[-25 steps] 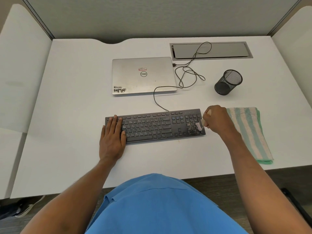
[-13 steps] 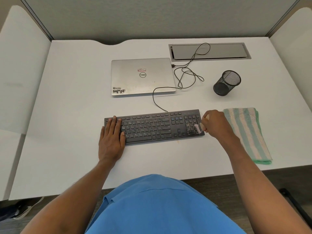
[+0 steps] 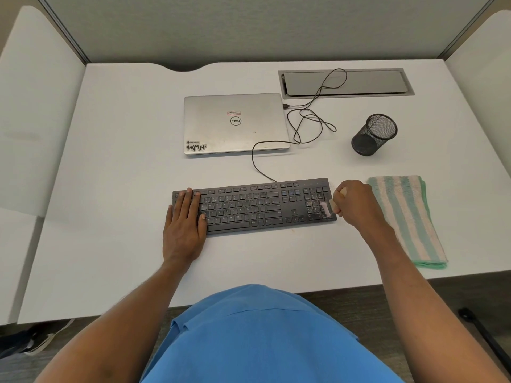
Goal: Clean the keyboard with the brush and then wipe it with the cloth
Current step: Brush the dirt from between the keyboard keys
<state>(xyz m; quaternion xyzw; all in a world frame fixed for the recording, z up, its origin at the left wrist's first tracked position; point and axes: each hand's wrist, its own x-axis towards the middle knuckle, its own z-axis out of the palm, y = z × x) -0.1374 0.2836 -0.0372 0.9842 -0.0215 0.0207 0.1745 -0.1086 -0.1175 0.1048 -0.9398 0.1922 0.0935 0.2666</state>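
On the white desk (image 3: 110, 189), near the front edge, lies a dark keyboard (image 3: 249, 205). The left hand (image 3: 184, 230) lies flat on its left end, fingers straight and close together, pressing down on the keys. It hides the keys under it.

The right hand (image 3: 356, 203) is at the right end of the keyboard, curled into a fist round a small brush (image 3: 327, 207). Most of the brush is hidden inside the fist. Only a bit of the pale handle pokes out at the top, and the pinkish bristles stick out to the left, touching the number keys. The bristles look blurry, so their shape is hard to make out.

Just beside the right hand, on its right, lies the cloth (image 3: 406, 217), folded, with green and cream stripes. The hand and wrist cover a little of its left edge.

Farther back sits a shut silver laptop (image 3: 235, 123) with stickers on its lid; the small words on them are too tiny to read. A thin black cable (image 3: 309, 125) runs from the keyboard, loops beside the laptop and crosses a grey flap (image 3: 343, 82) set into the desk. A black mesh cup (image 3: 373, 135) stands near the loops; its inside looks dark.

A blue shirt (image 3: 262, 335) fills the bottom and is cut off by the edge. A shoe (image 3: 41, 341) peeks out under the desk at the left.
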